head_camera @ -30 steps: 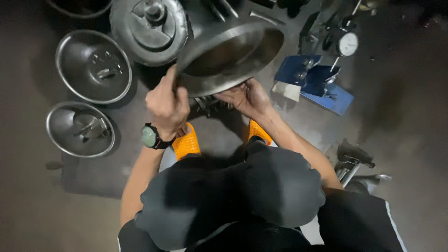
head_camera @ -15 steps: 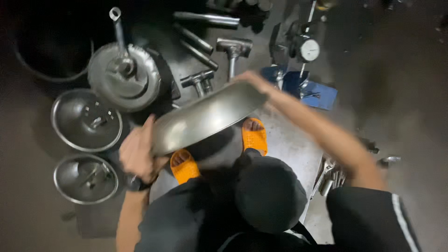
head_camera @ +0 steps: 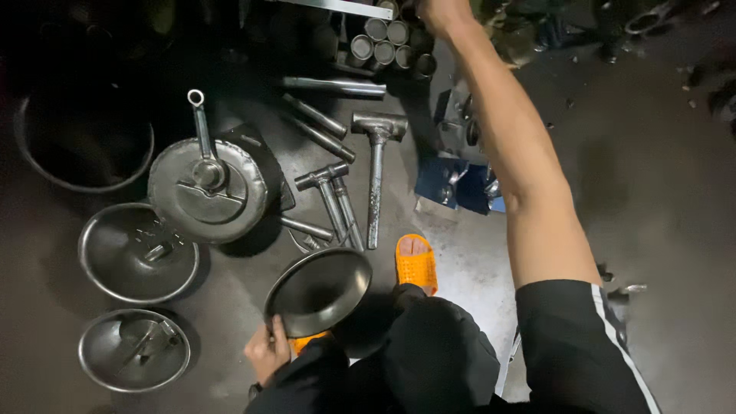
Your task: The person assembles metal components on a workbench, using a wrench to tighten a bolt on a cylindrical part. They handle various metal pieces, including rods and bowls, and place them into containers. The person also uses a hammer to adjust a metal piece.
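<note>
Dark floor [head_camera: 659, 199] underfoot, strewn with metalwork. At far left, a big black tub [head_camera: 80, 149], partly in shadow. Right arm [head_camera: 514, 161] stretched far up across the frame, its hand [head_camera: 438, 11] cut by the top edge near a cluster of small tins [head_camera: 387, 38]; grip not discernible. Just right of the tub, a round steel disc [head_camera: 207, 192] with a long handle standing up from its middle. Below that, a lid [head_camera: 138, 253] lying hollow side up, and lower still a smaller lid [head_camera: 134, 349], both well apart from the hands. Near centre bottom, a shallow steel bowl [head_camera: 318, 291], tilted on edge, gripped at its lower rim by the left hand [head_camera: 267, 353], fingers curled round the edge. Right of the disc, two hammers [head_camera: 376, 172] and several steel rods [head_camera: 333, 86] lying loose. Blue cloth [head_camera: 452, 184] beside the forearm. Orange sandal [head_camera: 416, 263] just right of the bowl, a second one partly hidden under the bowl.
</note>
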